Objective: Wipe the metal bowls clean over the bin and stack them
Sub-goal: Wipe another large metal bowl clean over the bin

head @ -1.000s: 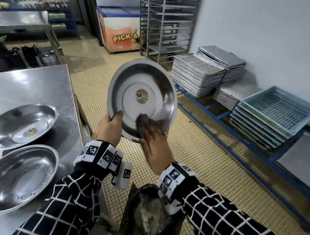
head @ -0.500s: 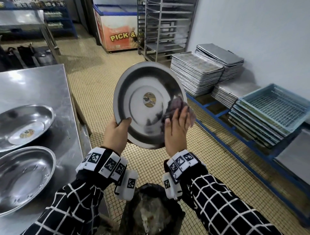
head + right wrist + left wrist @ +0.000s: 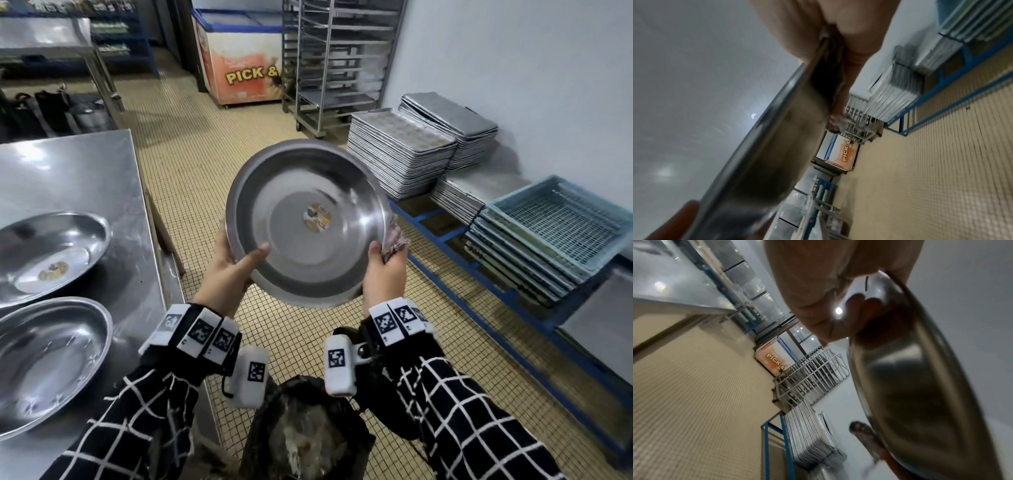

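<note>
I hold a round metal bowl [image 3: 308, 222] tilted toward me above the black-lined bin [image 3: 308, 435]; a round sticker sits at its centre. My left hand [image 3: 233, 270] grips its lower left rim, thumb inside. My right hand [image 3: 385, 270] grips the lower right rim together with a crumpled greyish cloth [image 3: 395, 240] pressed against the bowl's outside. In the left wrist view the bowl's underside [image 3: 916, 386] fills the right side. In the right wrist view the cloth [image 3: 835, 125] shows behind the bowl's rim [image 3: 764, 129]. Two more bowls, one far [image 3: 51, 253] and one near [image 3: 44, 363], lie on the steel table.
The steel table [image 3: 68, 171] runs along my left. Stacked baking trays [image 3: 400, 154] and blue plastic crates [image 3: 565, 219] sit on a low blue rack at the right wall. A wheeled tray rack [image 3: 335, 61] and a chest freezer [image 3: 236, 58] stand behind on the tiled floor.
My right hand slid with the cloth from the bowl's inside to its right rim and now grips there. The bowl tilted slightly and moved right.
</note>
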The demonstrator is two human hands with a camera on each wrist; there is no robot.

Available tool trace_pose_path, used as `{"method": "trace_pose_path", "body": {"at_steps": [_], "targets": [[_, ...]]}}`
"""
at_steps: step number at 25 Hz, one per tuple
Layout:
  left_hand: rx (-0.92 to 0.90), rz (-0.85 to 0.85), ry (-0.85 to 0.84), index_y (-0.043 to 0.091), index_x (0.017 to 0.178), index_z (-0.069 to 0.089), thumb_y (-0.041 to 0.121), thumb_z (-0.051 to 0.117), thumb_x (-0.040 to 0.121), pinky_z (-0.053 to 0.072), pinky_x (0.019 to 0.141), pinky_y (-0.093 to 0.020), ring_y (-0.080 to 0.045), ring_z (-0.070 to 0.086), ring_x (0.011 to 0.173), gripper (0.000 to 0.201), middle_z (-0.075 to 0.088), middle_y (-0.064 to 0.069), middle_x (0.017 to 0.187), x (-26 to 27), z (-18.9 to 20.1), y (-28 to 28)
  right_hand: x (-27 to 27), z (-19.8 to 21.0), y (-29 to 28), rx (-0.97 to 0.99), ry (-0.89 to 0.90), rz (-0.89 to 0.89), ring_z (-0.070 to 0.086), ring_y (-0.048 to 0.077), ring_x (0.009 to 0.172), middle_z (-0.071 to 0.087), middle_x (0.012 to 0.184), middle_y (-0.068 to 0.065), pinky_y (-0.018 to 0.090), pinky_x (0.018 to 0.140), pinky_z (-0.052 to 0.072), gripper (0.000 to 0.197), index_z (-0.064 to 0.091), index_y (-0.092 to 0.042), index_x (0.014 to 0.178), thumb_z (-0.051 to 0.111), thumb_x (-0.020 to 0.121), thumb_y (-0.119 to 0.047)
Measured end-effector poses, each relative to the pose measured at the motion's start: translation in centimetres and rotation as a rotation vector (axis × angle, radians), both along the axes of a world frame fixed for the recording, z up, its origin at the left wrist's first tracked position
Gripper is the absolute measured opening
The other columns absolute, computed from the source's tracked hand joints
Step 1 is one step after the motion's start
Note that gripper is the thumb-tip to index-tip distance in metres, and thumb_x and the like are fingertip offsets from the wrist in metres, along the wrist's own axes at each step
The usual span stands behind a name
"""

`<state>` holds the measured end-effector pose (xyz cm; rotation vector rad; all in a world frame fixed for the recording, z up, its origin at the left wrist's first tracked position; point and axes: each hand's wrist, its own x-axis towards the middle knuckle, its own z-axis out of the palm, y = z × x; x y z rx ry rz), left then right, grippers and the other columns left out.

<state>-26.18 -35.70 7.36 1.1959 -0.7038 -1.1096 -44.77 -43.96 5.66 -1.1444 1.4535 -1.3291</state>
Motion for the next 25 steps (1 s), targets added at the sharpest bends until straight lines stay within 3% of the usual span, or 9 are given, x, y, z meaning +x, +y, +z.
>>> {"method": "trace_pose_path", "body": {"at_steps": [1,3,7,8,11,13,17,22,25], "targets": [[0.015,-0.048,-0.033,0.017,0.131,0.046,0.028,0.08,0.069,0.052,0.09,-0.037,-0.021,0.066,0.104,0.072,0.068,-0.005,0.112,-0.8,-0.6,0.1,1.0,-0.2,0.5,-0.002,-0.076,-0.028,0.057,0.016,0.101,0.057,0.113,-0.005,0.028,0.084,0.043,0.037,0.04,-0.019,0.134,0.048,0.097,-0.021],[0.087,-0.069,-0.113,0.017,0.119,0.056,0.033,0.081,0.067,0.049,0.094,-0.039,-0.02,0.065,0.103,0.06,0.071,-0.002,0.107,-3.0,-1.4,0.5,2.5,-0.2,1.5,-0.004,-0.197,-0.035,0.053,0.01,0.101,0.052,0.113,-0.011,0.027,0.087,0.041,0.042,0.035,-0.024,0.138,0.047,0.098,-0.02],[0.135,0.136,-0.067,0.008,0.091,0.059,0.009,0.058,0.09,0.052,0.071,-0.035,-0.022,0.062,0.075,0.003,0.065,-0.005,0.083,-3.4,-1.1,0.2,2.7,-0.6,1.9,0.067,-0.244,0.128,0.051,0.01,0.098,0.051,0.112,-0.011,0.027,0.086,0.045,0.042,0.034,-0.028,0.141,0.041,0.1,-0.031],[0.14,0.185,-0.064,0.012,0.086,0.058,0.009,0.055,0.092,0.052,0.072,-0.038,-0.024,0.062,0.075,0.007,0.065,-0.006,0.083,-2.7,-0.7,0.2,2.4,-0.7,1.9,0.083,-0.205,0.168,0.051,0.012,0.098,0.053,0.111,-0.009,0.029,0.087,0.046,0.041,0.035,-0.028,0.14,0.039,0.1,-0.034],[0.156,0.212,-0.204,0.014,0.089,0.061,0.017,0.052,0.094,0.05,0.078,-0.043,-0.031,0.062,0.082,0.011,0.065,-0.005,0.083,-1.0,-0.5,0.2,2.2,-2.2,1.2,-0.053,0.106,0.189,0.053,0.014,0.111,0.054,0.119,-0.005,0.029,0.093,0.044,0.04,0.043,-0.021,0.135,0.041,0.098,-0.037],[0.144,0.196,-0.31,0.012,0.093,0.062,0.022,0.049,0.096,0.049,0.073,-0.033,-0.017,0.062,0.075,0.017,0.064,0.001,0.081,-0.8,0.0,0.6,3.0,-2.9,1.8,-0.266,0.338,0.289,0.039,0.015,0.129,0.037,0.14,0.001,0.034,0.106,0.038,0.048,0.043,-0.018,0.136,0.044,0.094,-0.041],[0.086,0.145,-0.297,0.012,0.094,0.059,0.024,0.044,0.099,0.055,0.054,-0.02,-0.002,0.067,0.058,0.019,0.065,0.003,0.078,-0.6,1.9,0.9,4.3,-4.1,5.1,-0.583,1.009,0.679,0.019,0.021,0.141,0.032,0.151,0.0,0.047,0.117,0.004,0.065,0.028,-0.029,0.146,0.015,0.092,-0.062],[0.048,0.174,-0.193,0.017,0.08,0.056,0.019,0.049,0.096,0.056,0.05,-0.028,-0.005,0.065,0.05,0.017,0.066,0.013,0.053,-0.5,3.4,1.6,1.8,-4.0,0.3,-0.691,1.149,0.594,0.032,0.02,0.138,0.047,0.142,0.0,0.037,0.116,0.005,0.054,0.041,-0.023,0.14,0.015,0.099,-0.046],[0.056,0.217,-0.141,0.018,0.081,0.054,0.02,0.051,0.096,0.057,0.06,-0.036,-0.014,0.068,0.058,0.015,0.069,0.005,0.059,-0.8,3.6,1.5,0.8,-3.8,-1.6,-0.659,1.197,0.498,0.034,0.021,0.137,0.052,0.138,0.001,0.039,0.116,0.008,0.052,0.049,-0.02,0.135,0.019,0.098,-0.041]]}}
